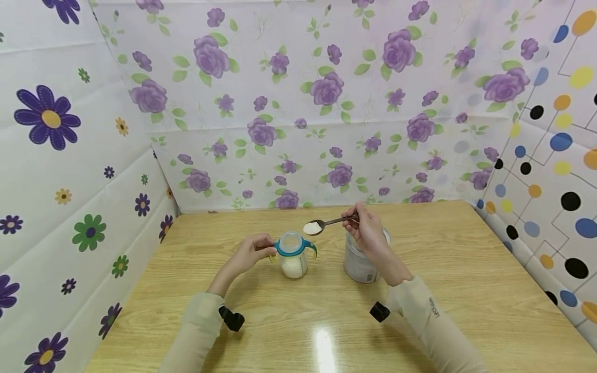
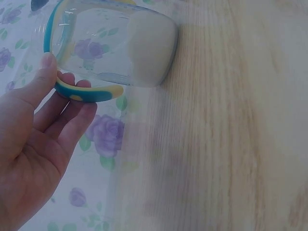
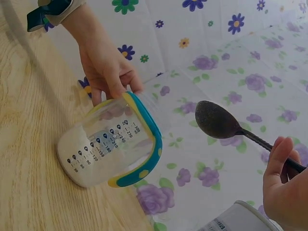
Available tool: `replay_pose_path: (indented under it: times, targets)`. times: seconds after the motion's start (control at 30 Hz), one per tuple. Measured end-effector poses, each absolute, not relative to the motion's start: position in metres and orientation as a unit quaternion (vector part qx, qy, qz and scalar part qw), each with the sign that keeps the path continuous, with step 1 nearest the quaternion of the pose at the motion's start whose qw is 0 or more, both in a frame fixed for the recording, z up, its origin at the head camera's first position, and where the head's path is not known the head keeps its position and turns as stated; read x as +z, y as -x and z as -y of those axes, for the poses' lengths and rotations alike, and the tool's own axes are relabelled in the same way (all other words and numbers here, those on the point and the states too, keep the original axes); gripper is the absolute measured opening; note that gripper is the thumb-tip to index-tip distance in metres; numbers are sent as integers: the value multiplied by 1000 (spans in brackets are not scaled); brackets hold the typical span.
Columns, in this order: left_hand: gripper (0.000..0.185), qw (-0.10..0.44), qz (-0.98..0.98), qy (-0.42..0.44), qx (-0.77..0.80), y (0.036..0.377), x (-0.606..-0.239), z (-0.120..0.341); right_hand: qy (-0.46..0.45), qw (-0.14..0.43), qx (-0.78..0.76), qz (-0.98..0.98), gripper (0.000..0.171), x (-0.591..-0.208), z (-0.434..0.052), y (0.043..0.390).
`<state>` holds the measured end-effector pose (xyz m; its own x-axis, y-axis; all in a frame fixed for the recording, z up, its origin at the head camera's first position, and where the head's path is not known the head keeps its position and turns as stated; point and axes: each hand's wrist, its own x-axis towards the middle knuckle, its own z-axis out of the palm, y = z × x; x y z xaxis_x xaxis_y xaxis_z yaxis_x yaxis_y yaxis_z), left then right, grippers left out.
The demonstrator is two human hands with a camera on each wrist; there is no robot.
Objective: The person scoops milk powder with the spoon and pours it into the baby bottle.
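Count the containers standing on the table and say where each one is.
2. The clear bottle with teal handles stands mid-table, gripped by the left hand. The metal can stands just right of it, partly behind the right hand. None seems hidden.

Bright, even overhead light; a white glare patch lies on the wooden table [image 1: 326,321] near its front edge. Shadows are faint. The head view bows at the edges; the left wrist view is soft and blurred.
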<state>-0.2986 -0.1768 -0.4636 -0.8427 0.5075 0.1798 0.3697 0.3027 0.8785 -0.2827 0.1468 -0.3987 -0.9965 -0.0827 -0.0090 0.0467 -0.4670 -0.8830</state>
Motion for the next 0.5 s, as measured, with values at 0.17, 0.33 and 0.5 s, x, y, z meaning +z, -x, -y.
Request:
replay_pose_path:
  times: [0.17,0.33,0.5]
  targets:
    - [13,66,-801,-274,529,297,-464,177,43,42,-852,-520,36,-401,-141,281]
    - [12,62,-797,-280,532,299,-467,177,60,45,-846,-528,31,-405,-136,280]
    - [10,62,-802,-274,527,300,-467,177,82,44,-832,-547,25,-406,-130,280]
